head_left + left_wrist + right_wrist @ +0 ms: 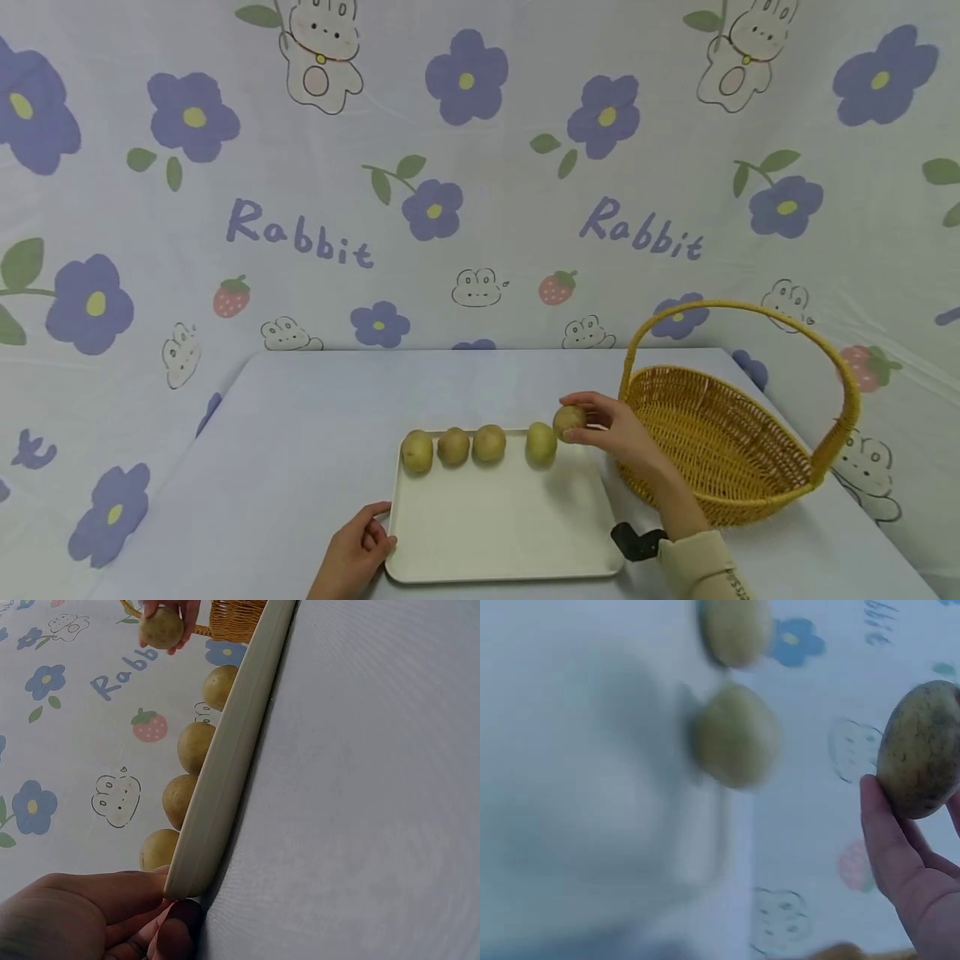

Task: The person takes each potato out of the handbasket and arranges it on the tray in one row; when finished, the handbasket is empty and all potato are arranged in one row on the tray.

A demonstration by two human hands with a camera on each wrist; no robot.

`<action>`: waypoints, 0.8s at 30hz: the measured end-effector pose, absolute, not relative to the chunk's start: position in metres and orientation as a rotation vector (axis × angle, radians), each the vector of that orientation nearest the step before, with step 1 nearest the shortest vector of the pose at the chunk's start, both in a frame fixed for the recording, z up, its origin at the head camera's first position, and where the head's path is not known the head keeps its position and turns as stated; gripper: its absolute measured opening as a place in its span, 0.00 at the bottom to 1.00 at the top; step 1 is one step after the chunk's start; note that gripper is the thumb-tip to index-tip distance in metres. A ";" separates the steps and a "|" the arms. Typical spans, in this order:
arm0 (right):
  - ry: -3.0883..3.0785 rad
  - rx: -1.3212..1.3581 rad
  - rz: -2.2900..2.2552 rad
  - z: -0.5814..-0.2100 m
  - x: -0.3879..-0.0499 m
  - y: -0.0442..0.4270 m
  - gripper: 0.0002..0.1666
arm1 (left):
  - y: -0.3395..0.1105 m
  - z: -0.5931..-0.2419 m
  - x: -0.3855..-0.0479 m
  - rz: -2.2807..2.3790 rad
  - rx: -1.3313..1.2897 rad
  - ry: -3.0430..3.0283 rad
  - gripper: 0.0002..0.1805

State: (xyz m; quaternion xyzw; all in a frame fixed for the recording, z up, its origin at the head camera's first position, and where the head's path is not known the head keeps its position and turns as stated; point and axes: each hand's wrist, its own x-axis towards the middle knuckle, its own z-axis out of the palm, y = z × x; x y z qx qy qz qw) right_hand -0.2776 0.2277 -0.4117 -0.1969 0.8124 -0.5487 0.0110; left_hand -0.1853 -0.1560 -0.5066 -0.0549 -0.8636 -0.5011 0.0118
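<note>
In the head view a cream tray (502, 525) lies on the table, with several potatoes along its far edge. Three of them, the nearest to the middle being one potato (489, 444), sit close together at the left; another potato (541, 444) sits apart to the right. My right hand (618, 429) holds a potato (569, 423) over the tray's far right corner, between thumb and fingers. The right wrist view shows this oval potato (919, 750) with dark specks. My left hand (354, 546) pinches the tray's left rim near the front corner, seen closely in the left wrist view.
A yellow wicker basket (712, 500) with a tall arched handle stands right of the tray, close behind my right forearm. A black strap-like piece (637, 543) is at my right wrist. Behind the white table (300, 417) hangs a rabbit-and-flower printed cloth (517, 167).
</note>
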 end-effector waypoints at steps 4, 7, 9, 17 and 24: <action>2.480 -0.564 -1.723 -0.441 -0.278 0.217 0.30 | -0.157 -0.506 -0.184 -1.569 -0.164 -2.699 0.23; 2.501 -0.529 -1.717 -0.456 -0.280 0.217 0.31 | -0.158 -0.506 -0.182 -1.579 -0.168 -2.703 0.24; 2.519 -0.551 -1.712 -0.460 -0.281 0.218 0.32 | -0.159 -0.506 -0.181 -1.573 -0.166 -2.707 0.24; 2.638 -0.668 -1.642 -0.463 -0.284 0.228 0.32 | -0.157 -0.505 -0.181 -1.554 -0.171 -2.709 0.24; 2.717 -0.746 -1.480 -0.466 -0.284 0.237 0.31 | -0.157 -0.505 -0.178 -1.556 -0.179 -2.724 0.25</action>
